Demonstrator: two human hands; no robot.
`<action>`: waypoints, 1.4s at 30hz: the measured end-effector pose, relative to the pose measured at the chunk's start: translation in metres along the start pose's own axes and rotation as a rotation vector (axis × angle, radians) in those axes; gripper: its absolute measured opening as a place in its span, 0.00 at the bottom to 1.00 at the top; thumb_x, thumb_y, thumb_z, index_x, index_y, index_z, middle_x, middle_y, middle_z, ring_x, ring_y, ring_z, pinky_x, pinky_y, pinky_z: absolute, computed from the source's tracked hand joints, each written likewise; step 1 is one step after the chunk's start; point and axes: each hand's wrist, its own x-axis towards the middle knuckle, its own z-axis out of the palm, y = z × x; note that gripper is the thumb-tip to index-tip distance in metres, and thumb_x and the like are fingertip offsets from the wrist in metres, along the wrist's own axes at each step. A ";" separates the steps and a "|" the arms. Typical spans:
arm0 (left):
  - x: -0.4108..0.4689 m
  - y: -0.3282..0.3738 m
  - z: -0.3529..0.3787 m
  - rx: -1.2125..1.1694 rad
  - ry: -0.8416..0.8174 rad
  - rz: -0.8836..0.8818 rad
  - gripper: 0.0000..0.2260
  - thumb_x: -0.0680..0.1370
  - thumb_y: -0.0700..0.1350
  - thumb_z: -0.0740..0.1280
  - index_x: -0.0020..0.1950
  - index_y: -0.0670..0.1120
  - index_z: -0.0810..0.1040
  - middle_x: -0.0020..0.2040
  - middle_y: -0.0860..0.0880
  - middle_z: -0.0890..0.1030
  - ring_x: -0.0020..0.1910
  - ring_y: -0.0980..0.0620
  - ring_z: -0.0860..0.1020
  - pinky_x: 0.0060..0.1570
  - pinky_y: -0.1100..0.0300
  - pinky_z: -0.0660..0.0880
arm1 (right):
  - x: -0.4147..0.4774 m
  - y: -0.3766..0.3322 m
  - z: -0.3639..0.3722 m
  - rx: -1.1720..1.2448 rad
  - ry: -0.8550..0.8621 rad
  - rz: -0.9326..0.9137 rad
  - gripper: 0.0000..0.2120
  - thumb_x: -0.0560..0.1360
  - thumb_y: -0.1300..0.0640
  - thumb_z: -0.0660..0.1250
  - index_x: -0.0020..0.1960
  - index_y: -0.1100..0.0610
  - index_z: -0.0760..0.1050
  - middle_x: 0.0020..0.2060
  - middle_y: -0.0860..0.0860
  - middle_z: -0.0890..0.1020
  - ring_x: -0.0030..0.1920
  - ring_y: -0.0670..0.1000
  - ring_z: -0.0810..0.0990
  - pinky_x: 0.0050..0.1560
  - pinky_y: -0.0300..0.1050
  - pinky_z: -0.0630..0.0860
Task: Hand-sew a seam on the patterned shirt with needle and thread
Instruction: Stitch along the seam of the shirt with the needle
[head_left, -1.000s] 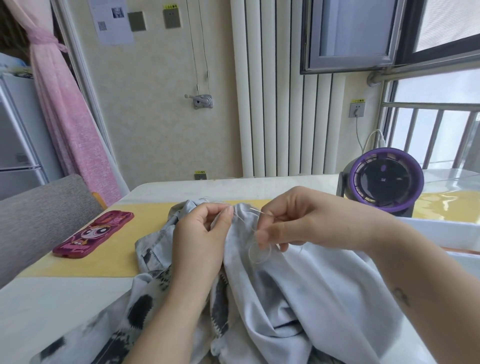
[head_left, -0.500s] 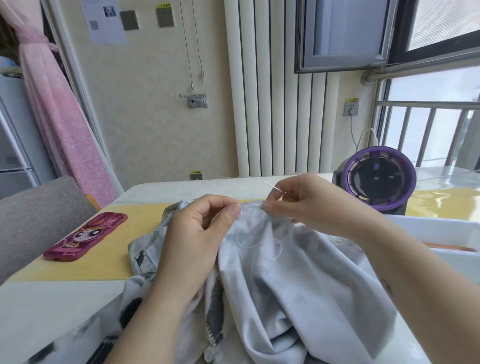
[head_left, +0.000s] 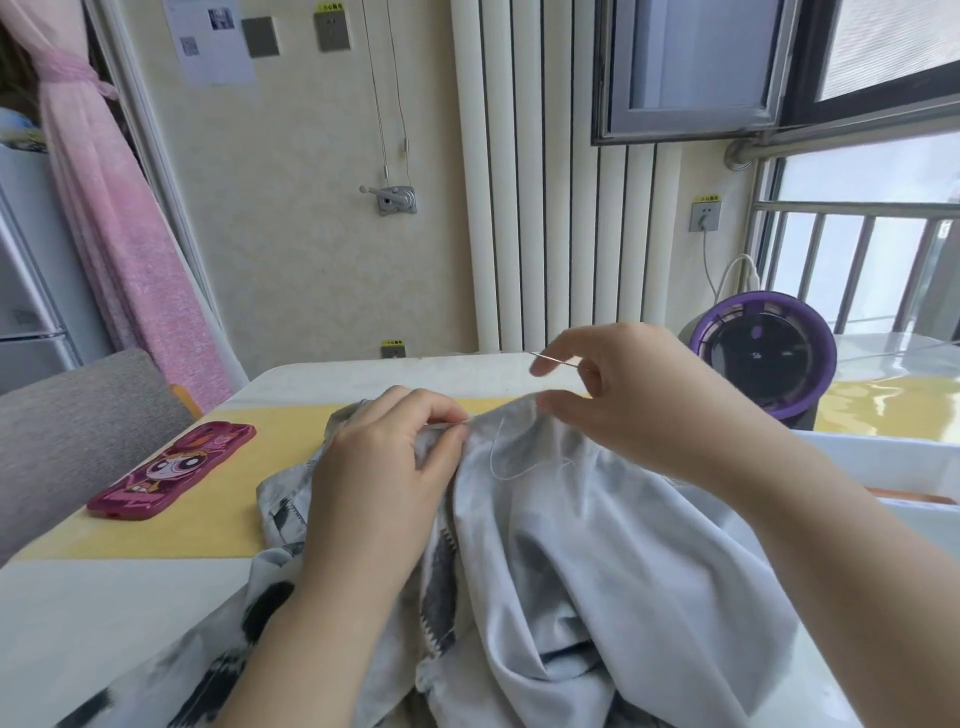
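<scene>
Patterned shirt (head_left: 571, 545) lies bunched on the table (head_left: 62, 623), front-centre. Pale grey side is mostly up, w/ dark blotches at lower left. Its far edge is lifted off the table btwn both hands.

Left hand (head_left: 384, 467) comes in from below, back of hand toward camera. Fingers are curled, thumb & index pinching a fold at the shirt's top edge.

Right hand (head_left: 639, 405) is just beside it, to the right & a bit higher. Fingers are bent and hold the needle (head_left: 555, 359). Needle is tilted, tip pointing up-left past the fingertips, over the far table edge. Exact grip is blurred: looks like thumb & one finger, can't tell which. A lower fingertip of that hand sits at the shirt's raised edge.

White thread (head_left: 496, 460) hangs in a slack loop on the cloth btwn the two hands. Its run up to the needle is too thin to see.

Rest: a yellow mat (head_left: 218, 499) lies under the shirt's far part. On it, flat & well left of the hands, is a pink phone case (head_left: 171, 470) w/ cartoon print. A round purple fan (head_left: 763, 364) stands at the table's right rear, behind the right hand. A grey chair (head_left: 67, 415) is at left. Bkgd has a pink curtain (head_left: 119, 234) tied back, a white radiator (head_left: 545, 182) on the rear wall, and a window (head_left: 727, 62) upper right.
</scene>
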 end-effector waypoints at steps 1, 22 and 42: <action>0.000 0.001 0.000 -0.024 -0.004 0.007 0.02 0.72 0.48 0.67 0.41 0.51 0.79 0.38 0.59 0.77 0.41 0.54 0.77 0.44 0.54 0.74 | 0.000 -0.002 0.001 0.068 -0.019 -0.009 0.09 0.74 0.52 0.67 0.53 0.46 0.78 0.21 0.45 0.68 0.26 0.39 0.70 0.27 0.33 0.64; -0.016 0.007 -0.052 -0.554 -0.455 -0.304 0.11 0.78 0.41 0.65 0.45 0.58 0.78 0.45 0.46 0.80 0.42 0.47 0.75 0.47 0.56 0.71 | -0.025 -0.018 0.004 0.447 -0.005 0.106 0.07 0.75 0.58 0.67 0.39 0.56 0.77 0.26 0.49 0.70 0.28 0.46 0.65 0.31 0.41 0.63; -0.034 0.057 -0.099 -0.023 -0.342 -0.309 0.22 0.73 0.66 0.54 0.29 0.51 0.72 0.41 0.53 0.69 0.39 0.55 0.72 0.42 0.57 0.67 | -0.059 -0.097 -0.051 0.080 0.068 -0.195 0.07 0.73 0.57 0.68 0.37 0.51 0.75 0.22 0.46 0.65 0.27 0.42 0.67 0.30 0.32 0.65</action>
